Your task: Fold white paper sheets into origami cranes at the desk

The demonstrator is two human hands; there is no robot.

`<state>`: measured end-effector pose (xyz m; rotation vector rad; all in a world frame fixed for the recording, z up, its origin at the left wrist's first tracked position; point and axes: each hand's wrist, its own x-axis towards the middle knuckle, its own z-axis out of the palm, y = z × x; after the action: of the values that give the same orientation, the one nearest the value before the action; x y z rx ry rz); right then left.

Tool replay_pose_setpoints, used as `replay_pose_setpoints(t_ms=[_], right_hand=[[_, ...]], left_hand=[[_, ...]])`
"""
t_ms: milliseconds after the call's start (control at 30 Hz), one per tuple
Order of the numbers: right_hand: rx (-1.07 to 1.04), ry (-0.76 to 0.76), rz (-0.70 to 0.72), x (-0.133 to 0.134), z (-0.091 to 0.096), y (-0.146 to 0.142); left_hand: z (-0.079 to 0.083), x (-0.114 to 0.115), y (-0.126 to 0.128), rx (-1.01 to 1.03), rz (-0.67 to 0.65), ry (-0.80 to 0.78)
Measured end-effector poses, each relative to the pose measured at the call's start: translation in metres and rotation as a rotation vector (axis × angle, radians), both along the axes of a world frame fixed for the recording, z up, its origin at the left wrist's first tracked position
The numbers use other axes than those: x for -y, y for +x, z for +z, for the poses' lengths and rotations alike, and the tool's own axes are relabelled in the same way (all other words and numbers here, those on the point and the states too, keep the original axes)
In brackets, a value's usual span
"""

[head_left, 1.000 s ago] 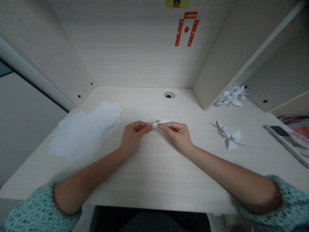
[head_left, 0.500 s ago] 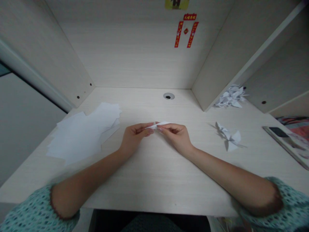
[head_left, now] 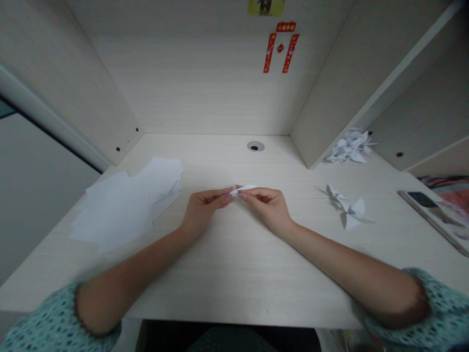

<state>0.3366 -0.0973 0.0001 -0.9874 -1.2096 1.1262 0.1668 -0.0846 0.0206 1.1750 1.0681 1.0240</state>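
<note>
A small folded piece of white paper [head_left: 245,188] is pinched between both hands over the middle of the pale wooden desk [head_left: 227,264]. My left hand [head_left: 203,207] grips its left end with thumb and fingers pressed together. My right hand [head_left: 266,205] pinches its right part, fingers curled. Only a narrow white strip of the paper shows above the fingertips; the rest is hidden by the fingers.
A loose pile of white paper sheets [head_left: 126,203] lies at the left. A finished folded paper figure [head_left: 346,208] lies to the right, and a heap of several more [head_left: 350,146] sits by the shelf. A phone [head_left: 425,199] rests at the far right edge. A cable hole [head_left: 255,145] is at the back.
The hands stay together on the folded paper, with small finger shifts. The view has tilted slightly.
</note>
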Motion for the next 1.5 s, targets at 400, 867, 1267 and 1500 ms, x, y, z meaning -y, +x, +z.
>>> replay_pose_setpoints(t_ms=[400,867,1267,1500], right_hand=[[-0.013,-0.003,-0.006,0.0009,0.0029,-0.0006],[-0.084,-0.098,-0.034,0.0003,0.0048,-0.0041],[-0.130,-0.100,-0.077,-0.0001,0.0055,-0.0051],[-0.176,-0.140,-0.062,0.0003,0.0079,-0.0063]], left_hand=[[0.0029,0.0027,0.0006,0.064,0.018,0.010],[-0.0019,0.0035,0.0020,0.115,0.045,-0.023],[-0.0009,0.0062,0.0046,0.138,0.067,-0.014],[-0.0024,0.0073,0.0044,0.128,0.073,0.056]])
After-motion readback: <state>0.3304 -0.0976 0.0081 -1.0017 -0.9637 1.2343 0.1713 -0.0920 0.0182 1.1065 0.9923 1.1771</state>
